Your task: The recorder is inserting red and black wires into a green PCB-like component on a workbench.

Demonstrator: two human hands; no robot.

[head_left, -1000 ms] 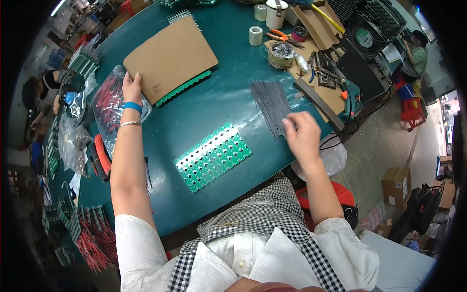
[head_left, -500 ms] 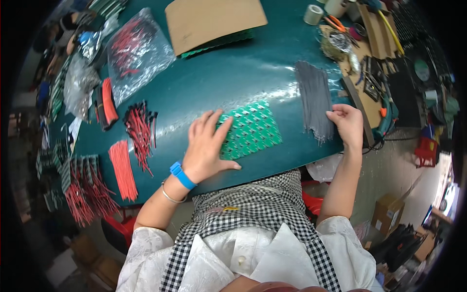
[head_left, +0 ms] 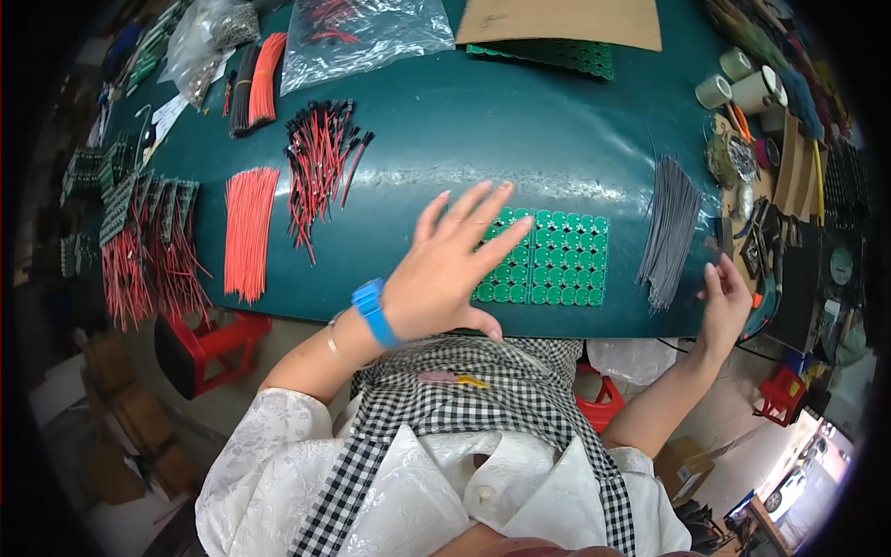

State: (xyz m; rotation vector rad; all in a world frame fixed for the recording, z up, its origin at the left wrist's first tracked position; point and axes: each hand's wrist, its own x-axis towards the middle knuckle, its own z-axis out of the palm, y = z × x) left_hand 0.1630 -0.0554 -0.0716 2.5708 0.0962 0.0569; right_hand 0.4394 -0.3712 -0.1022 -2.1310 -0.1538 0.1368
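Observation:
A green circuit board panel [head_left: 570, 260], made of many small round boards, lies flat on the table in front of me. My left hand [head_left: 444, 269] is open, its fingers spread over the panel's left part and hiding some of it. To the right lies a bundle of grey wires [head_left: 670, 232]. Just beyond its right side is my right hand [head_left: 728, 302], thumb and fingertips drawn close together. Whatever they pinch, if anything, is too small to make out.
On the left lie red wires [head_left: 249, 234], red-and-black wires with connectors [head_left: 320, 162] and wired boards [head_left: 153, 232]. Cardboard [head_left: 557, 20] covers more panels at the back, beside a plastic bag [head_left: 371, 42]. Thread spools [head_left: 713, 91] and tools stand at the right.
The whole view has turned and shifted. My right hand has come away from the grey wires' edge, toward the right. My left hand stays spread over the panel.

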